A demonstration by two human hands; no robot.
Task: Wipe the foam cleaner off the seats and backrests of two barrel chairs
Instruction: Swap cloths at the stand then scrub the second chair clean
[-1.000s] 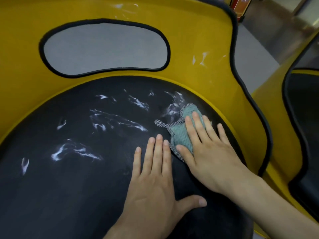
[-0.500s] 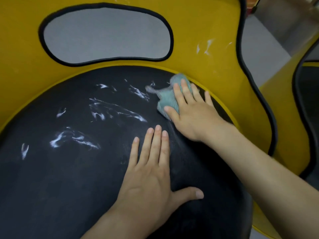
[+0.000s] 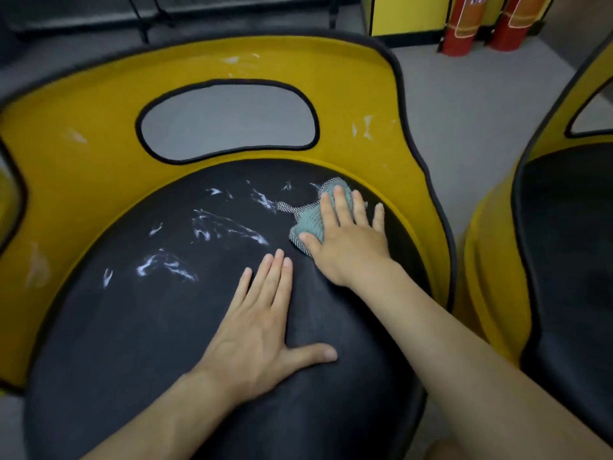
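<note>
- The right hand (image 3: 348,240) lies flat on the green cloth (image 3: 310,224). Its grip is wide, with straight fingers that press the cloth down and do not curl round it.
- The cloth sits at the upper right edge of the black seat (image 3: 132,327), just beside the yellow backrest (image 3: 99,104).
- The white foam streaks (image 3: 229,227) lie to the left of the cloth, across the middle of the picture. The nearest one is close to the cloth's left corner.
- Most streaks slant from upper left down to lower right. I think the next wipe should go left, across them.
- The left hand (image 3: 262,323) rests flat on the seat below the cloth. Its grip is wide and holds nothing.
- Small foam marks (image 3: 365,127) show on the backrest, above the cloth.
- The second chair (image 3: 564,260) is at the right edge.
</note>
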